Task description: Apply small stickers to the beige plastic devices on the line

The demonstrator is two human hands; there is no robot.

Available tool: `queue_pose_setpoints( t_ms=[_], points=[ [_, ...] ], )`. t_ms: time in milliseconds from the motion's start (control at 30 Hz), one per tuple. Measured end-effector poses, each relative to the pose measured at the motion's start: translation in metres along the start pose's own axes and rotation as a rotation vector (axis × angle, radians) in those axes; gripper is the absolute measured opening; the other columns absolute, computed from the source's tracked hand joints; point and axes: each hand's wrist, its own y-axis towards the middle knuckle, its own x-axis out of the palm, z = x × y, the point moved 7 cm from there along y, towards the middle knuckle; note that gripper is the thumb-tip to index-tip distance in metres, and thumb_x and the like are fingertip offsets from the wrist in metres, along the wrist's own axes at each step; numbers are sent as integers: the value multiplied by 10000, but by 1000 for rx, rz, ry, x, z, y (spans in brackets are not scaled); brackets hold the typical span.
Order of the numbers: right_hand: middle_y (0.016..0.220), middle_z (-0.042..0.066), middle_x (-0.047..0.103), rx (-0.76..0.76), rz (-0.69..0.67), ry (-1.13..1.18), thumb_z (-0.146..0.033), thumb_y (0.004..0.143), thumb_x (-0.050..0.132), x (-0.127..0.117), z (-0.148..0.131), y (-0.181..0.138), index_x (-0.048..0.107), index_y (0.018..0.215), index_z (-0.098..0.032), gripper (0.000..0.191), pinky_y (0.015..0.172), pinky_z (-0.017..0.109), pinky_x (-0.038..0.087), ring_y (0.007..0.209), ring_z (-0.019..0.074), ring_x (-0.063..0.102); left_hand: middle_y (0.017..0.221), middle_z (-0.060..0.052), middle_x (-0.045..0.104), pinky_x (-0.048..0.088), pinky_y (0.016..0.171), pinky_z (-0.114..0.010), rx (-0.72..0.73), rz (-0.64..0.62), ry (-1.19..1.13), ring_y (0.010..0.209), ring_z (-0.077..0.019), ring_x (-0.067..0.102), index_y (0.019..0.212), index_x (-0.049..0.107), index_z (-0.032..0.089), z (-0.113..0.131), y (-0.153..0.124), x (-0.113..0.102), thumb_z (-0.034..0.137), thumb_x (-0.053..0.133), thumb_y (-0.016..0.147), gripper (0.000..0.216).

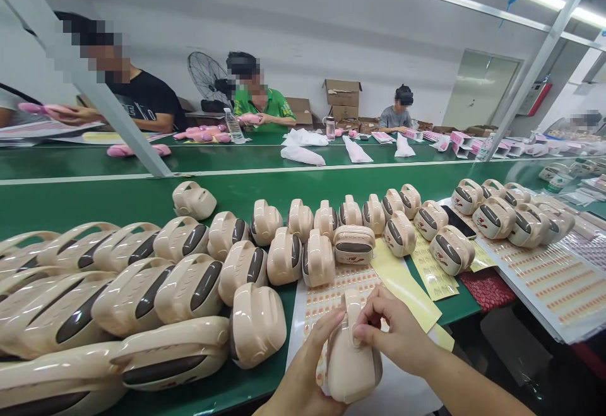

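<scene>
My left hand (307, 365) wraps around a beige plastic device with a handle (348, 362), holding it upright near the bench's front edge. My right hand (395, 334) pinches its fingertips against the upper front of that device, with a sticker possibly under them, too small to make out. Below the hands lies a white sheet of small orange stickers (331, 293). Several more beige devices (284, 255) stand in rows just beyond.
A big pile of beige devices (118, 302) fills the left. Yellow backing strips (407, 286) and more sticker sheets (544, 277) lie to the right. Behind runs a green conveyor belt (284, 182). Three people sit across it with pink items (203, 133) and cardboard boxes (341, 93).
</scene>
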Motion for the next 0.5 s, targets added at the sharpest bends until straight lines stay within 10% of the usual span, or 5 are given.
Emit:
queue_pose_setpoints(
  t_ms=[333,500],
  points=[
    [819,49,500,-416,56,-348,-192,828,496,6,-8,-20,610,862,-189,119,672,289,465,752,159,505,1299,-133,464,404,953,-497,97,92,34,1160,-380,467,1358,209,283,-13,-8,3,150,697,468,1023],
    [1043,95,501,-461,57,-387,-244,812,546,7,1,-24,415,1269,-233,475,815,346,456,951,214,500,1285,-126,494,412,938,-512,106,126,17,1140,-389,484,1349,250,301,-12,-5,-2,181,707,462,1005]
  ],
)
